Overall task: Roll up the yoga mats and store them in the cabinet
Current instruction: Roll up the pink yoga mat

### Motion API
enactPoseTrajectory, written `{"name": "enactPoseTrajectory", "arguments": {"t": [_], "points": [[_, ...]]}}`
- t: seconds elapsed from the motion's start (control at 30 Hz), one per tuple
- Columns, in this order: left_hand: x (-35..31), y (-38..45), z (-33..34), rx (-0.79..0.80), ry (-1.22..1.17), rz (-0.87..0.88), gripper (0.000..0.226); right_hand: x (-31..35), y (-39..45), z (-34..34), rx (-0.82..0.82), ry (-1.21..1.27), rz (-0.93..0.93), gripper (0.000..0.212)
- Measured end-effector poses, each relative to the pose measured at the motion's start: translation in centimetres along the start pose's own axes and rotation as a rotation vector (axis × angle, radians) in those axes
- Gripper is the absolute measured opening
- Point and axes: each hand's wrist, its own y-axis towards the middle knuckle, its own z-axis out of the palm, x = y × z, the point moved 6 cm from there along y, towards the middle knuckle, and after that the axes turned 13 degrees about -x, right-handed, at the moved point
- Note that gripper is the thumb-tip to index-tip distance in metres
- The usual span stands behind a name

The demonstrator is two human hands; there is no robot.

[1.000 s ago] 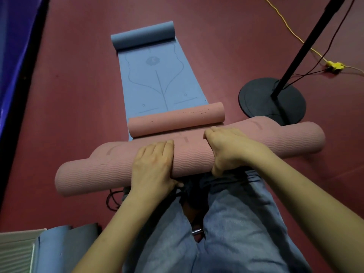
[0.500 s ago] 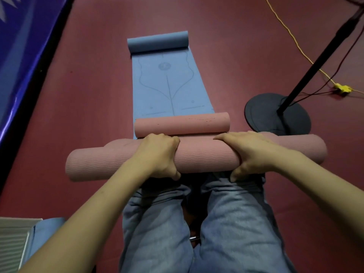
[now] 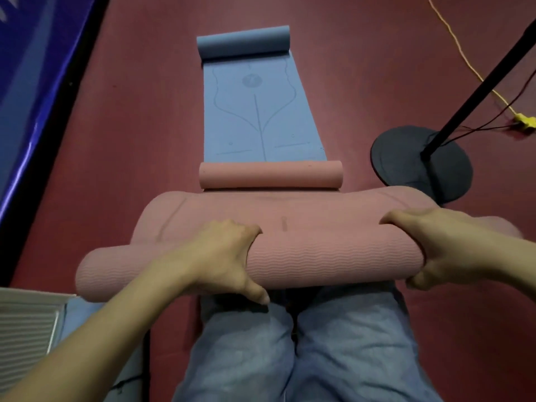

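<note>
No brand or readable writing shows; the blue mat [image 3: 255,111] carries only thin printed alignment lines and a small round emblem, too faint to read. The floor [image 3: 130,140] is dark red, with a blue wall panel [image 3: 34,68] running along its left edge. Taking the pink roll [image 3: 304,256] as landmark: it lies crosswise just above the person's jeans-clad knees [image 3: 304,343], its outer skin ribbed in fine waves, with a loose flap of the same mat spreading beyond it, marked by faint lines. The left hand [image 3: 229,256] grips the roll left of its middle, fingers curled over the top and thumb underneath. The right hand [image 3: 446,248] grips it near its right end the same way. Just beyond the roll lies a smaller pink roll [image 3: 271,174], resting at the near end of the blue mat, whose far end is curled up. Right of the roll stands a black stand [image 3: 420,163] with a round base, and a yellow cable [image 3: 464,62] beyond it. Left and below the roll sits a white slatted panel [image 3: 26,323].
</note>
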Motion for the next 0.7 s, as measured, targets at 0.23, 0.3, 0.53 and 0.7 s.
{"name": "enactPoseTrajectory", "arguments": {"t": [0.23,0.3,0.53,0.7], "points": [[7.8,-4.7,0.7,-0.194,0.036,-0.170,0.140,0.2,2.1,0.1,0.112,0.119,0.011,0.082],[8.9,-5.4,1.2,-0.198,0.075,-0.178,0.137,0.4,2.9,0.3,0.144,0.173,0.016,0.082],[9.7,-3.0,0.2,-0.064,0.100,-0.142,0.096,-0.8,3.4,0.2,0.087,0.236,0.039,0.099],[10.3,-0.5,-0.2,0.039,-0.033,-0.144,0.075,-2.1,1.6,0.1,-0.055,0.112,0.070,0.108]]}}
